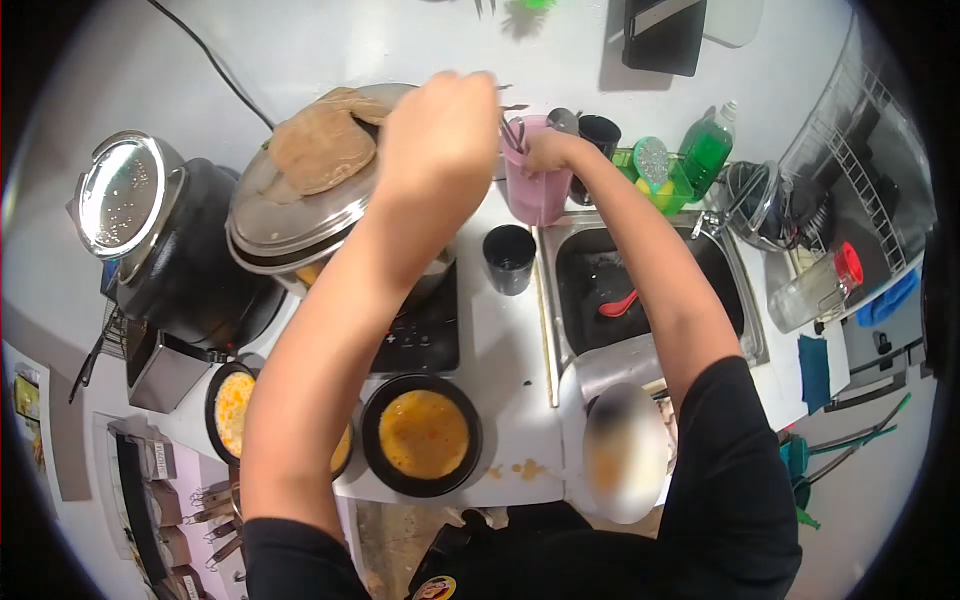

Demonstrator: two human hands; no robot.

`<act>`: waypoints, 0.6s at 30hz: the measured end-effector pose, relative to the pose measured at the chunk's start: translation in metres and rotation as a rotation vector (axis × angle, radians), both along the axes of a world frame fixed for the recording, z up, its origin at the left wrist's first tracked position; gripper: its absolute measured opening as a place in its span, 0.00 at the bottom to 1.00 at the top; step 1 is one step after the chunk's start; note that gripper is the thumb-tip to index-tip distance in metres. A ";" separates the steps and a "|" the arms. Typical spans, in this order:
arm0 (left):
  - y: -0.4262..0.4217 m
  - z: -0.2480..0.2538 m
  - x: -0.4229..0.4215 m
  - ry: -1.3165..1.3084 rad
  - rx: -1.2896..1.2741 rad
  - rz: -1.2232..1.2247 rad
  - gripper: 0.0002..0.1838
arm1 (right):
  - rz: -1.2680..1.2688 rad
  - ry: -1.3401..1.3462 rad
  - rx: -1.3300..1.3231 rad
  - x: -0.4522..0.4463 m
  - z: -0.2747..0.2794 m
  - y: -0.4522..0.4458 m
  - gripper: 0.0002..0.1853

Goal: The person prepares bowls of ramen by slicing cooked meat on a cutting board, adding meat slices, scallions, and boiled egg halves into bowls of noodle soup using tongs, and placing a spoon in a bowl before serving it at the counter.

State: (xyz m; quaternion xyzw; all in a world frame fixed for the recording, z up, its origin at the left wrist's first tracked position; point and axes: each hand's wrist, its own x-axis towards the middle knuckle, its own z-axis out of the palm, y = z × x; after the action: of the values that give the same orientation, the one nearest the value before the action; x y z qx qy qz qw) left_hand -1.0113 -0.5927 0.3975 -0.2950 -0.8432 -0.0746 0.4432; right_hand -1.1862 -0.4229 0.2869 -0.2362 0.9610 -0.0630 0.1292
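My left hand (440, 130) is raised in a fist beside the pink container (537, 195), slightly blurred. Dark metal utensil tips (514, 125) show just past its knuckles, at the container's mouth. What the fist holds is hidden. At the container's upper right side, my right hand (552, 152) has its fingers curled on the rim. A spoon-like metal head (563, 121) rises behind that hand. Below my left forearm is a large pot with a metal lid (300, 222), and a brown cloth mitt (322, 150) lies on the lid.
A black cup (509, 260) stands left of the sink (590, 285), which holds a red spoon (618, 304). Black bowls of yellow-orange food, one a soup bowl (422, 435), sit along the front edge. A green bottle (708, 150) and glass jar (815, 290) stand right.
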 end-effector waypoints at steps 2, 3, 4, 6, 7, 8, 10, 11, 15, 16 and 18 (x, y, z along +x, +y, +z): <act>0.039 0.001 -0.050 -0.420 -0.029 0.271 0.12 | -0.013 0.073 -0.147 0.013 0.011 0.008 0.15; 0.050 -0.001 -0.072 -0.516 -0.035 0.277 0.13 | -0.023 0.105 -0.314 -0.001 -0.006 0.016 0.10; 0.057 -0.009 -0.091 -0.615 -0.039 0.283 0.15 | -0.016 0.103 -0.303 -0.002 -0.005 0.022 0.10; 0.063 -0.021 -0.116 -0.637 0.093 0.253 0.16 | -0.105 0.231 -0.668 0.003 0.005 0.032 0.10; 0.064 -0.029 -0.119 -0.658 0.211 0.219 0.17 | -0.131 0.257 -0.739 0.008 0.015 0.039 0.09; 0.062 -0.032 -0.116 -0.672 0.219 0.228 0.17 | -0.159 0.280 -0.813 0.017 0.029 0.047 0.08; 0.056 -0.026 -0.098 -0.607 0.308 0.197 0.20 | -0.168 0.351 -0.940 0.043 0.062 0.062 0.07; 0.053 -0.022 -0.084 -0.613 0.314 0.210 0.20 | -0.127 0.388 -1.008 0.060 0.076 0.070 0.07; 0.048 -0.023 0.008 -1.695 1.012 -0.344 0.40 | 0.016 0.779 -0.964 0.171 0.107 0.043 0.04; 0.045 -0.029 0.033 -1.728 1.205 -0.652 0.35 | 0.077 0.894 -0.856 0.205 0.104 0.027 0.04; 0.033 -0.046 0.072 -1.662 1.654 -0.938 0.20 | 0.260 0.988 -0.778 0.257 0.078 0.003 0.07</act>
State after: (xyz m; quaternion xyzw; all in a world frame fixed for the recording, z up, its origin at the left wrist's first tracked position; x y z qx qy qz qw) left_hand -0.9393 -0.5599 0.3515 -0.0645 -0.3828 -0.8906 -0.2368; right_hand -0.9297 -0.4196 0.3647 -0.3814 0.7777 -0.2744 -0.4176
